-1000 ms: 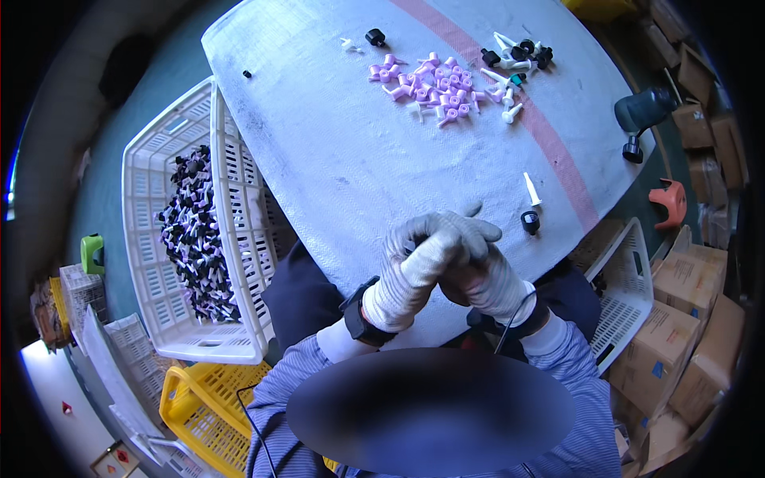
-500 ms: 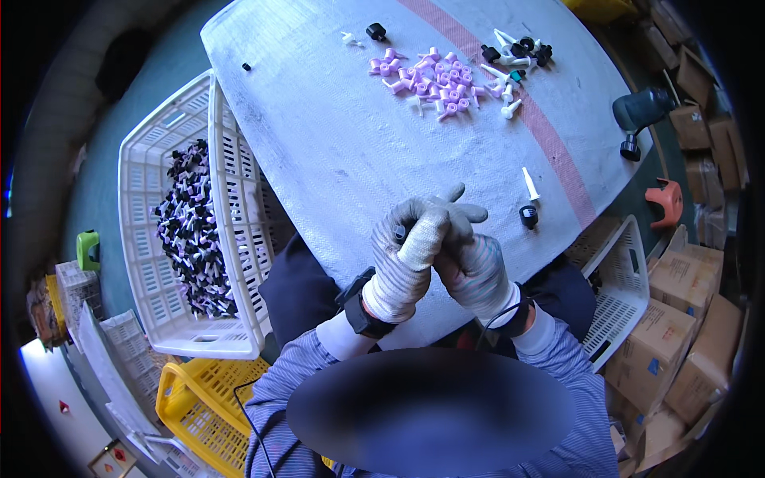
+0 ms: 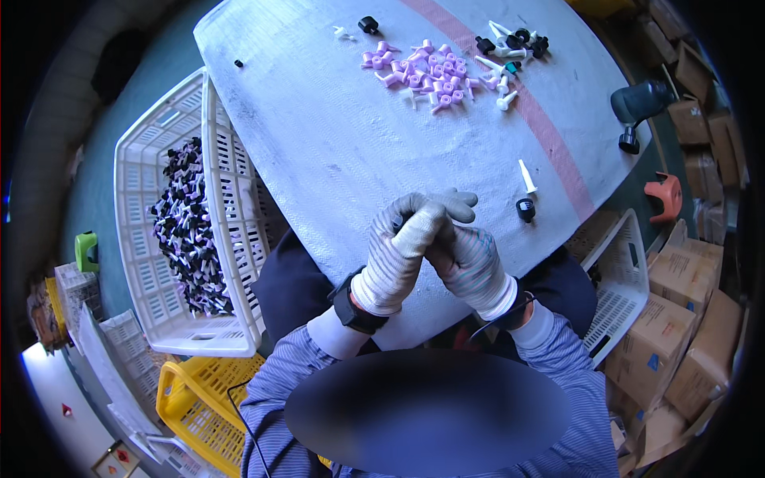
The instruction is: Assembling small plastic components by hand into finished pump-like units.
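Observation:
My left hand [image 3: 398, 251] and my right hand [image 3: 476, 267], both in pale striped work gloves, are pressed together over the near part of the table. A small black cap [image 3: 397, 224] shows in the curled fingers of my left hand. My right hand is closed against the left, and whatever lies between them is hidden. To the right of my hands, a white pointed nozzle [image 3: 527, 177] lies beside a black cap [image 3: 526, 209]. Farther off is a heap of pink nozzles [image 3: 434, 76], with several white nozzles [image 3: 504, 101] and black caps [image 3: 539, 45] to its right.
The pale table [image 3: 319, 135] has a red stripe. At its left stands a white crate [image 3: 127, 239] full of small black, white and pink parts, with a yellow crate [image 3: 179, 406] below. A dark bottle [image 3: 640, 103] lies at the right edge; another white crate [image 3: 625, 307] and cartons [image 3: 649, 350] are beyond.
My joined hands have shifted slightly, and the extended fingers have drawn closer together. The view has moved a little; the pieces on the table lie as before.

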The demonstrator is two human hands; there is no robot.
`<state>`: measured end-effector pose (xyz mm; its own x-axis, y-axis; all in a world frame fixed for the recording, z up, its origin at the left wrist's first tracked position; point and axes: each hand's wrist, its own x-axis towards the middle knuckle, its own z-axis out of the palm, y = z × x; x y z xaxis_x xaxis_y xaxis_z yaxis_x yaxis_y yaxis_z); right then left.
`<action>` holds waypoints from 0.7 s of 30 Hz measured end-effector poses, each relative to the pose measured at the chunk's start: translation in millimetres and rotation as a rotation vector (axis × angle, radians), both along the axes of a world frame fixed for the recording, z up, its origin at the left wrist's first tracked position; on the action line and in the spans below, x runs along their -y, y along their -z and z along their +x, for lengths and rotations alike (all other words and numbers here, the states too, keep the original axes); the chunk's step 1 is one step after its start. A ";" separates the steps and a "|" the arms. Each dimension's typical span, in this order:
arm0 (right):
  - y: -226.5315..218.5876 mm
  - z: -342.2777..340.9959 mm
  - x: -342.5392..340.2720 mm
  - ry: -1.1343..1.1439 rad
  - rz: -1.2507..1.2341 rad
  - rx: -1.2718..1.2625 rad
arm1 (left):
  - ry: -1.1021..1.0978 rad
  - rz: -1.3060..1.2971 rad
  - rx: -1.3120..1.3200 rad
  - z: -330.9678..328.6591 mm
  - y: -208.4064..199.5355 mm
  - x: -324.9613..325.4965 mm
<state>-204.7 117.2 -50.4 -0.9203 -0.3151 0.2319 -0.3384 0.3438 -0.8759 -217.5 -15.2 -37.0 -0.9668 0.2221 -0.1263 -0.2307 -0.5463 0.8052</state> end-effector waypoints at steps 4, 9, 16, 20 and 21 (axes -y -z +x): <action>3.6 -5.7 -2.3 -0.008 0.060 -0.132 | 0.061 0.019 0.084 -2.4 -5.2 2.0; 2.1 -10.8 -1.0 0.010 0.142 -0.203 | -0.083 -0.071 -0.009 -6.9 -0.9 -7.3; 28.1 -15.3 -11.3 -0.048 0.315 -0.120 | -0.082 -0.204 0.089 -1.3 13.6 -3.8; 21.1 -15.0 -11.3 -0.073 0.284 -0.017 | -0.114 -0.293 0.042 -3.7 13.0 -4.1; 20.5 -15.8 -12.3 -0.060 0.243 0.015 | -0.141 -0.320 0.009 -4.0 13.1 -5.3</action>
<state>-220.5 129.5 -70.9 -0.9011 -0.4137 0.1296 -0.3522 0.5244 -0.7752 -221.5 -9.9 -50.0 -0.9837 0.0342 -0.1766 -0.1788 -0.2932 0.9392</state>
